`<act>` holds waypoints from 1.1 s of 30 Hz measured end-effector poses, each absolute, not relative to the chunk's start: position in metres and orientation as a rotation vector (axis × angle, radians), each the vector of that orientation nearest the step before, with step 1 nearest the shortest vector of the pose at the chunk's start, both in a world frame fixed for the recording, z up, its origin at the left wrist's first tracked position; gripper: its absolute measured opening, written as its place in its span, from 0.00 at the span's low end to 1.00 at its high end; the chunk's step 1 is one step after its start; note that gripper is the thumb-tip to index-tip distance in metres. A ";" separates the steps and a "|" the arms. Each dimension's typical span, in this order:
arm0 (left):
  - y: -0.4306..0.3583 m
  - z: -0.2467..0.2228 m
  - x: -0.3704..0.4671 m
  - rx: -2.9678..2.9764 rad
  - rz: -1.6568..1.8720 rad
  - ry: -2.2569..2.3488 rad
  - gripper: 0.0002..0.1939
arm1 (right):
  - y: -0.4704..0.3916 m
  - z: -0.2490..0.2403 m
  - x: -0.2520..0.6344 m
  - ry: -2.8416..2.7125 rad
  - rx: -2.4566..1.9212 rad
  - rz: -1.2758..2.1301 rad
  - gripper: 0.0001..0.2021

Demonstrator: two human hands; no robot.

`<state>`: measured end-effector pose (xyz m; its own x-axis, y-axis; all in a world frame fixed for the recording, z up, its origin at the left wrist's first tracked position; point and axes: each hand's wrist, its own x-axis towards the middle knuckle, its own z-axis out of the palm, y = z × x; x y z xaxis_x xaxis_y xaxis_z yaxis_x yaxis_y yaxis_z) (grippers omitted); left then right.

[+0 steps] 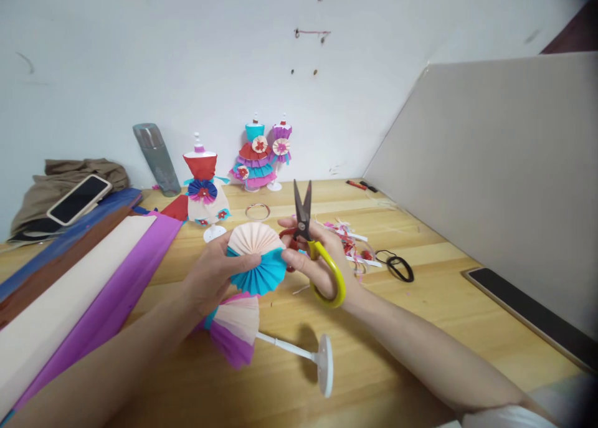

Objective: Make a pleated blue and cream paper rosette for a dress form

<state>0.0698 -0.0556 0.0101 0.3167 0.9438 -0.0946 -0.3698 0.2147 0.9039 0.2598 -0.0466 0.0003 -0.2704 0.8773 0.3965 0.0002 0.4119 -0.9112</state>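
Note:
A pleated paper rosette (258,272), cream on top and turquoise below, is pinched in my left hand (212,272), thumb across its front. Scissors (303,219) with yellow and red handles hang in my right hand (322,260), blades pointing up and slightly parted. The thumb of that hand also touches the rosette's right edge. Under my left hand, a small dress form (238,328) in a cream, pink and purple paper skirt lies on its side, its white stand (324,366) toward the right.
Three dressed forms stand at the back, including a red-topped one (200,166). Crepe paper rolls (79,278), a phone (79,199) and a bottle (156,160) are left. Paper scraps (350,241), a black band (400,268) and a dark flat object (527,309) are right.

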 end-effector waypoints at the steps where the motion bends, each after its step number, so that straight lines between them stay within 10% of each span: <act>1: -0.055 0.011 0.069 0.918 1.076 0.775 0.22 | -0.045 0.001 0.262 -1.604 -0.773 1.064 0.25; 33: -0.057 0.020 0.072 0.851 1.298 0.920 0.25 | -0.050 0.006 0.261 -2.175 -0.916 0.750 0.39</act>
